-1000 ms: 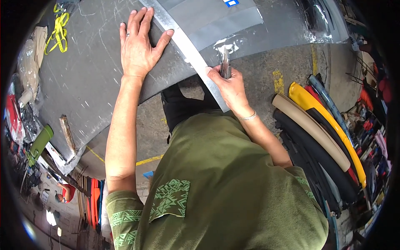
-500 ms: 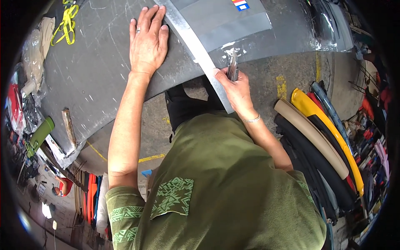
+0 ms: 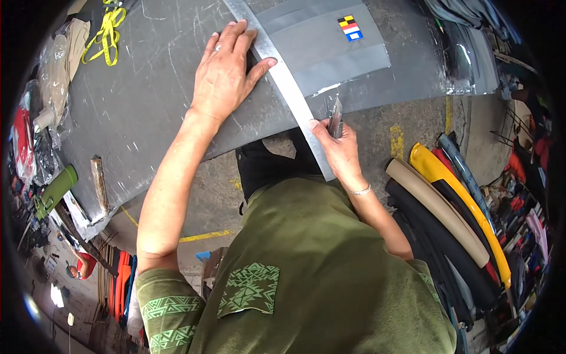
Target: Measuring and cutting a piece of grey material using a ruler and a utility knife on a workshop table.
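A long metal straightedge (image 3: 289,94) lies slantwise across the dark worktable (image 3: 147,112), its near end jutting past the table edge toward my body. My left hand (image 3: 224,79) rests flat beside it, fingers stretched out, with fingertips and thumb on the metal. Near the low end, my right hand (image 3: 342,150) pinches the straightedge with the thumb and also holds a utility knife (image 3: 335,118), blade pointing up and away. Right of the straightedge lies a grey sheet of material (image 3: 327,62) bearing a small coloured label (image 3: 350,28).
A yellow tape measure (image 3: 106,38) lies crumpled at the far left of the table. Clear plastic and folded fabric (image 3: 471,59) sit at its right end. Rolls of material, including a beige roll (image 3: 439,212) and a yellow roll (image 3: 466,218), lie at my right.
The straightedge and grey sheet sit lower in view. My left hand has shifted toward the straightedge, its thumb now on the metal. My right hand still holds the knife and the near end.
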The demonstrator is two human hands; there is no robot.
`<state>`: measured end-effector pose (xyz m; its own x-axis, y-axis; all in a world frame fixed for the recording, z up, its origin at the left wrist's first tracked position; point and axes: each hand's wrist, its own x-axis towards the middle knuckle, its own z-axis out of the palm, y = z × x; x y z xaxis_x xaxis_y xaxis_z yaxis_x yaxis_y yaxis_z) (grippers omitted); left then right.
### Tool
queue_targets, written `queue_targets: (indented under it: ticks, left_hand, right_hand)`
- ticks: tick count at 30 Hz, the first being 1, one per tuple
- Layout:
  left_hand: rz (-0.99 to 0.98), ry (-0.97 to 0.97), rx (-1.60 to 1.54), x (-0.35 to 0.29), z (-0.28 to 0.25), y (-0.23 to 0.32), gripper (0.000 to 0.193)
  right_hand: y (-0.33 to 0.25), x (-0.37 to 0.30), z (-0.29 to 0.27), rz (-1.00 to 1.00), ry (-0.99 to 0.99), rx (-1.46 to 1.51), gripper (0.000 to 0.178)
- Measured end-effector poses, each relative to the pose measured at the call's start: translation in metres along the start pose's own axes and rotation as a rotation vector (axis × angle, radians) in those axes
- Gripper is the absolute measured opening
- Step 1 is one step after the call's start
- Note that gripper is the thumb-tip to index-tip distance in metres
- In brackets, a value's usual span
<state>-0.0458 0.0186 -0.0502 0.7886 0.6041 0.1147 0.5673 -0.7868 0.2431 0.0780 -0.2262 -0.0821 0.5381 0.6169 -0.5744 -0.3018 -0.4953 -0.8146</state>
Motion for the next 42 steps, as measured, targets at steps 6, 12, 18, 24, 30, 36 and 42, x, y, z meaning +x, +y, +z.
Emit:
queue_targets:
  ticks: [6, 12, 18, 24, 30, 36, 42]
  left_hand:
    - [0.085, -0.013, 0.12, 0.006, -0.01, 0.007, 0.058]
    - [0.074, -0.061, -0.013, 0.006, -0.007, 0.005, 0.057]
    - [0.082, -0.082, -0.057, 0.003, -0.011, 0.004, 0.06]
    - [0.106, -0.116, -0.052, 0.006, -0.011, 0.002, 0.063]
    - [0.093, -0.13, -0.09, 0.007, -0.013, 0.003, 0.063]
    - [0.078, -0.128, -0.119, 0.007, -0.012, 0.002, 0.063]
    - [0.077, -0.127, -0.12, 0.007, -0.012, 0.002, 0.066]
  right_hand:
    - [-0.023, -0.014, -0.027, -0.094, 0.052, -0.403, 0.025]
    - [-0.053, -0.022, -0.047, -0.249, -0.034, -0.54, 0.048]
    - [-0.104, -0.015, -0.007, -0.175, -0.137, -0.385, 0.051]
    - [-0.122, 0.038, 0.041, -0.566, -0.148, -0.654, 0.052]
    - [-0.125, 0.071, 0.068, -0.615, -0.117, -0.717, 0.048]
    - [-0.124, 0.073, 0.07, -0.618, -0.102, -0.729, 0.05]
    - [-0.125, 0.072, 0.07, -0.593, -0.119, -0.739, 0.053]
